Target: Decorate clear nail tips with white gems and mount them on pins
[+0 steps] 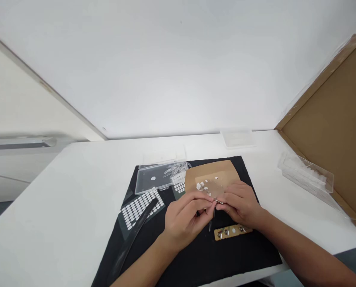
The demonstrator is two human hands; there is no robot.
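My left hand is closed in a pinch, its fingertips meeting those of my right hand; whatever they grip is too small to make out. Between thumb and fingers my right hand holds a small shiny metal piece, mostly covered. Just behind the fingers lies a tan card sheet with small white pieces scattered on it. Nearer to me, a tan card strip bears several shiny metal fittings. A thin, dark, glossy sliver shows below the fingertips.
A black mat covers part of the white table. To the left are a sheet of white oval stickers, a black curved strip and an open clear case with clear slivers. Clear boxes stand at right and back.
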